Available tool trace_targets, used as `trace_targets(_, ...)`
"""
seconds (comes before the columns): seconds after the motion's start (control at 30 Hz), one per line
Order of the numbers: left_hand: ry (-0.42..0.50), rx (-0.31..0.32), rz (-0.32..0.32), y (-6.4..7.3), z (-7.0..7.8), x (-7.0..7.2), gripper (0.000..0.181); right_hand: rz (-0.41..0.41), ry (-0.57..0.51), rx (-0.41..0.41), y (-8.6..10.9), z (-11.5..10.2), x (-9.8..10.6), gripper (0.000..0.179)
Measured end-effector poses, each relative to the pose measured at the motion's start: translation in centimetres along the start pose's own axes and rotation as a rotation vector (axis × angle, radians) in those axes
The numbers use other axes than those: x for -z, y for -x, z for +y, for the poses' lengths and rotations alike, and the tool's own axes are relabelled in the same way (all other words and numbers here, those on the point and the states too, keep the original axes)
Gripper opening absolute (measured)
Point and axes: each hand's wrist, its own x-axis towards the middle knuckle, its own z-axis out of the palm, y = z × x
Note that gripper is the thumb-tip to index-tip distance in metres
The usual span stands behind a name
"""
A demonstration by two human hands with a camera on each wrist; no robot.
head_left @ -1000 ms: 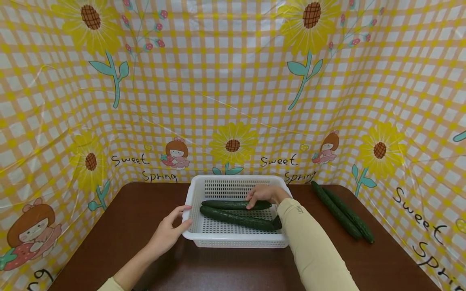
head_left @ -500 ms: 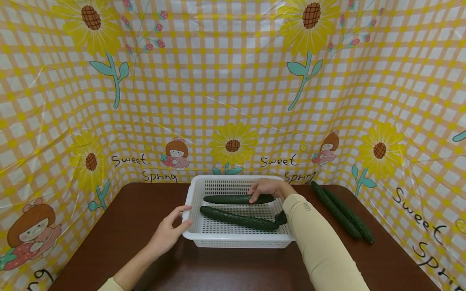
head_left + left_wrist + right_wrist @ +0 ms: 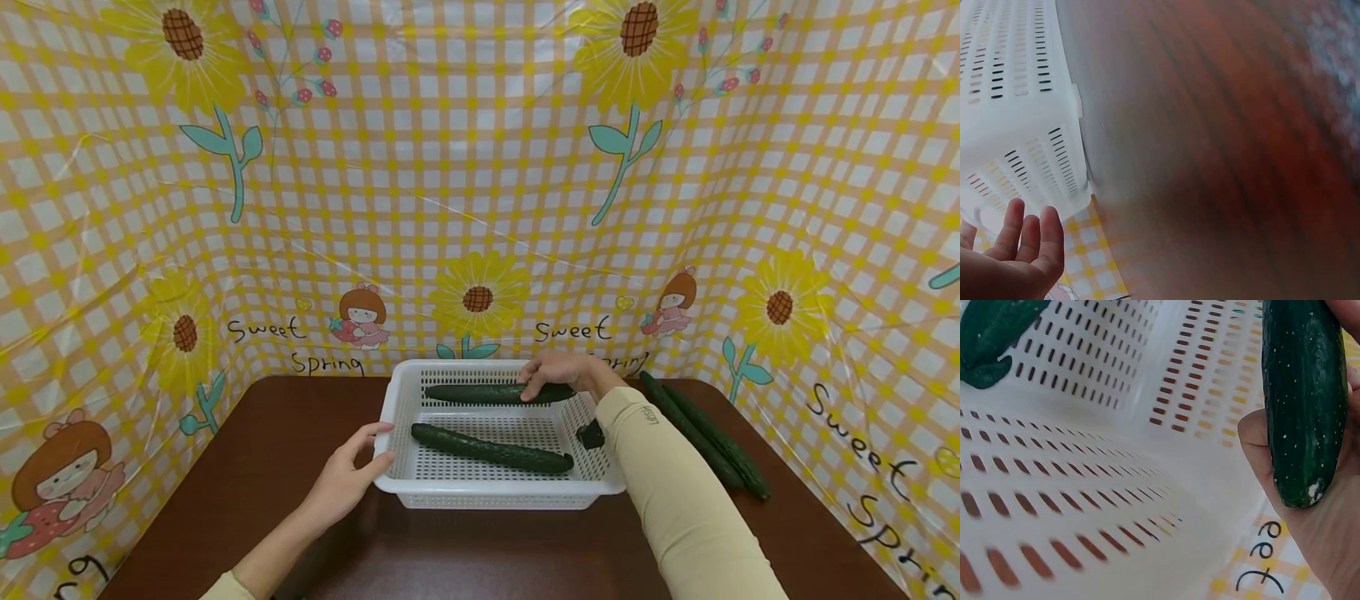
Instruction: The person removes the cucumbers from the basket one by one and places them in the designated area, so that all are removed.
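Note:
My right hand (image 3: 558,375) grips the right end of a dark green cucumber (image 3: 472,393), which is held level over the back of a white perforated basket (image 3: 510,487). Seen from the right wrist, the held cucumber (image 3: 1304,394) lies along the palm with the thumb across its side. A second cucumber (image 3: 487,450) rests on the basket floor, slanting toward the front right. At the basket's left rim my left hand (image 3: 348,475) touches with thumb and fingertips; its extended fingers (image 3: 1050,234) show beside the outer wall in the left wrist view.
Two more cucumbers (image 3: 701,433) lie side by side on the dark brown table (image 3: 300,417), right of the basket and partly behind the right sleeve (image 3: 675,492). A checked cloth (image 3: 480,192) with sunflowers walls the table at the back and both sides.
My right hand has lifted its cucumber and moved it back and slightly right, away from the second cucumber, which stays on the basket floor. The left hand has kept its place at the rim.

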Motion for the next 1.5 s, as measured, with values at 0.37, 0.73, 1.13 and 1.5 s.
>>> trace_targets(0.37, -0.008, -0.005, -0.008, 0.1, -0.1, 0.0, 0.044, 0.011, 0.019, 0.046, 1.6, -0.7, 1.9, 0.034)
trace_targets(0.73, -0.019, -0.004, -0.008, 0.0, 0.1, 0.0, 0.043, 0.037, -0.019, 0.081, 2.9, 0.2, 3.5, 0.021)
trace_targets(1.13, -0.017, -0.009, -0.012, 0.2, 0.2, 0.2, 0.043, 0.115, -0.019, 0.087, 5.0, 1.8, 5.2, 0.024)
trace_targets(1.5, -0.025, -0.015, -0.011, 0.2, 0.3, 0.1, 0.042, 0.181, -0.044, 0.069, 7.5, 3.4, 6.3, 0.05)
